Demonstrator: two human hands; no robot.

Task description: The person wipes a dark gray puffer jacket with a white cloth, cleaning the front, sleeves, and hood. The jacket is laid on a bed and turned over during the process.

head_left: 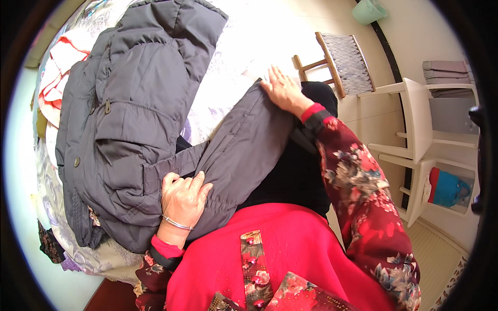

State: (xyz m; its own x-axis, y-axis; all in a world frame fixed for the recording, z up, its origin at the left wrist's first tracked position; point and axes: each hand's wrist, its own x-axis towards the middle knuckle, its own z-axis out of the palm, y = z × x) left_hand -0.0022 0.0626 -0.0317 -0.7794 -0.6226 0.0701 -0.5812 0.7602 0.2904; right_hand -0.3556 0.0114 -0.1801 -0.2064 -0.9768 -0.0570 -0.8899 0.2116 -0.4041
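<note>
A dark grey padded jacket (144, 74) lies across the bed on my left, its front bearing a flap pocket, a zip pull and round snaps. One of its sleeves (245, 147) stretches over my lap towards the upper right. My left hand (184, 198), with a silver bangle at the wrist, has its fingers curled into the fabric between the jacket's body and the sleeve. Flat on the far end of that sleeve rests my right hand (283, 88), fingers extended. Part of the sleeve's edge is hidden beneath its palm.
Patterned bedding (113, 256) lies under the jacket, with a pink-and-white cloth (58, 77) at far left. On the right stand a wooden stool with a woven seat (342, 64) and white chairs (418, 120), one holding a blue-and-red item (445, 187). A pale green bucket (369, 11) is at the top.
</note>
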